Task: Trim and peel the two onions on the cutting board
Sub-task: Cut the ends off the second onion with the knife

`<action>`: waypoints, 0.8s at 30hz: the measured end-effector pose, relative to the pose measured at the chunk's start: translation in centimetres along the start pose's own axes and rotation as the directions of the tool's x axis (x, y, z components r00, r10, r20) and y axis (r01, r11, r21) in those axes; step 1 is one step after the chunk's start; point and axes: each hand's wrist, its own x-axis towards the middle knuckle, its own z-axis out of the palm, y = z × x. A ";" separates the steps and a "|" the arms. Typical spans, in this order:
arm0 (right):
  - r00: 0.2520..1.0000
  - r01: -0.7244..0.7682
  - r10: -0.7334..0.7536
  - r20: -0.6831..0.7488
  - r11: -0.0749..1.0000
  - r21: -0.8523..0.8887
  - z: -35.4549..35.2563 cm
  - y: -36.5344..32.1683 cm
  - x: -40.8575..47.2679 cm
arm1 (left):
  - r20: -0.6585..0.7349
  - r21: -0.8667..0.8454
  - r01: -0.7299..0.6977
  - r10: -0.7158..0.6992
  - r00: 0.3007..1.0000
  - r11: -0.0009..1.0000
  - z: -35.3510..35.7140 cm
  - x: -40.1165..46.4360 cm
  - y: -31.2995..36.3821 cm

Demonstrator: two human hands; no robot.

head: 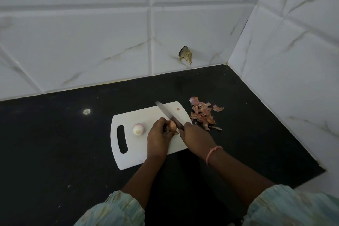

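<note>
We are looking down at a white cutting board (139, 154) lying on the black table (55, 143), its handle slot toward our left. Our left hand (157, 138) is curling around an unpeeled onion (172, 125) near the middle of the board, fingers wrapping it from the left side. Our right hand (197, 138) is gripping the handle of a knife (167, 113) — the blade is crossing just beside the onion's right side and pointing away toward the board's far edge; whether it is touching the onion we cannot tell. A peeled onion (139, 129) is sitting on the board just left of our left hand, pale with a purple tinge. A heap of onion skins (202, 114) is lying on the table just off the board's right edge — and a small scrap (178, 109) is resting near the board's far right corner.
</note>
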 end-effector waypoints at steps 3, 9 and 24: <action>0.999 0.017 -0.017 0.030 1.000 -0.002 -0.3 0.2 0.1 | -0.007 -0.001 -0.002 0.002 1.000 1.000 0.0 -0.1 0.2; 0.998 0.014 -0.014 0.059 1.000 0.000 -0.3 0.2 0.1 | -0.014 0.030 -0.018 0.018 1.000 0.999 0.1 -0.1 0.2; 0.995 0.017 -0.025 0.101 0.997 0.075 -0.1 1.0 0.7 | -0.021 0.098 -0.046 0.049 0.999 0.994 0.1 -0.1 0.2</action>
